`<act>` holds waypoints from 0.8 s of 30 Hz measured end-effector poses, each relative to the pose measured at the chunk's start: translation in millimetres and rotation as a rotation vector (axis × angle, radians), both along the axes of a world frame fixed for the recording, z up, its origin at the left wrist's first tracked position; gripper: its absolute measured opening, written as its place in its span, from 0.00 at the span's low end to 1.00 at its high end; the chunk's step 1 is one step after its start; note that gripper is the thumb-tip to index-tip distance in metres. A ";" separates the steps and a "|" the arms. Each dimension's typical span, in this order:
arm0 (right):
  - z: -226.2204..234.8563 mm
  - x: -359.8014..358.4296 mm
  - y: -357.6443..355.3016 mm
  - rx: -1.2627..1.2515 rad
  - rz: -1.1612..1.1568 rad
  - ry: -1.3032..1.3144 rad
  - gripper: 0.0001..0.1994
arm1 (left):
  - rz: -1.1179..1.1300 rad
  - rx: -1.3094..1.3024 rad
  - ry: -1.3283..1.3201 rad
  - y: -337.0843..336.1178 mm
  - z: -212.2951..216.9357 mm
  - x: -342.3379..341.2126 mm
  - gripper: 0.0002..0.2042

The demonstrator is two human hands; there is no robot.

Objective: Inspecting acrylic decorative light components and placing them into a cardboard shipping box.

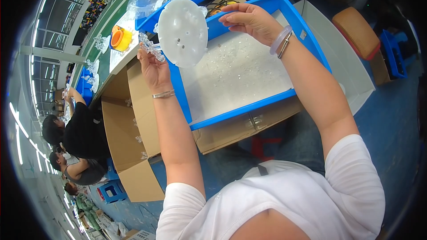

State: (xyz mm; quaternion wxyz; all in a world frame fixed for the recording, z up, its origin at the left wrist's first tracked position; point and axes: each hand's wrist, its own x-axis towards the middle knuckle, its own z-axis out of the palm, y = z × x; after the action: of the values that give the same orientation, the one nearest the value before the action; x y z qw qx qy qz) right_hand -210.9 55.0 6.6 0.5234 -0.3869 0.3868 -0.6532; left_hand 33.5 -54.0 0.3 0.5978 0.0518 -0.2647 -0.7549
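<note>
My left hand [153, 64] holds up a round white plastic disc [182, 31] with small holes and clear bits on it, gripping it by a clear crystal-like piece [150, 46] at its left edge. My right hand [249, 20] is raised to the right of the disc, fingers pinched near its upper right rim; whether it holds a small part I cannot tell. Both hands hover over a blue tray [240, 106] whose white floor is strewn with small clear beads [231, 62].
An open cardboard box [129, 142] stands left of the tray, another carton [231, 129] under it. A second blue bin [151, 18] and an orange tape roll [118, 39] lie on the bench. Other people [80, 133] sit at the left. A brown stool [358, 31] is at right.
</note>
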 end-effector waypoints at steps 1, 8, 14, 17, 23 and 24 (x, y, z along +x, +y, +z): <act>0.0 -0.2 -0.1 0.001 0.003 -0.002 0.16 | 0.006 -0.006 -0.001 0.1 0.2 0.1 0.01; 0.0 0.7 0.7 0.011 -0.010 0.003 0.15 | 0.006 0.058 -0.002 -1.5 -0.4 0.0 0.02; -1.4 -0.5 -0.4 -0.002 0.018 -0.039 0.15 | 0.046 0.053 -0.044 -2.2 -0.4 0.2 0.01; 0.2 0.9 -0.1 0.012 -0.014 -0.029 0.14 | 0.033 0.063 -0.032 -2.7 -0.5 0.6 0.02; 0.2 1.0 0.5 0.011 -0.038 -0.022 0.12 | 0.022 0.030 -0.011 -0.1 -1.3 -2.3 0.04; -1.9 -0.3 -0.7 -0.004 -0.023 -0.041 0.11 | 0.016 0.018 -0.002 0.0 -2.0 -2.8 0.04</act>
State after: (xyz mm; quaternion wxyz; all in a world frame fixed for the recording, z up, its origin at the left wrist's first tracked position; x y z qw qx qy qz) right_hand -211.2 54.3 4.7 0.5228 -0.3700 0.3791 -0.6678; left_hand 30.7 -54.0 -1.6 0.6030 0.0600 -0.2580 -0.7525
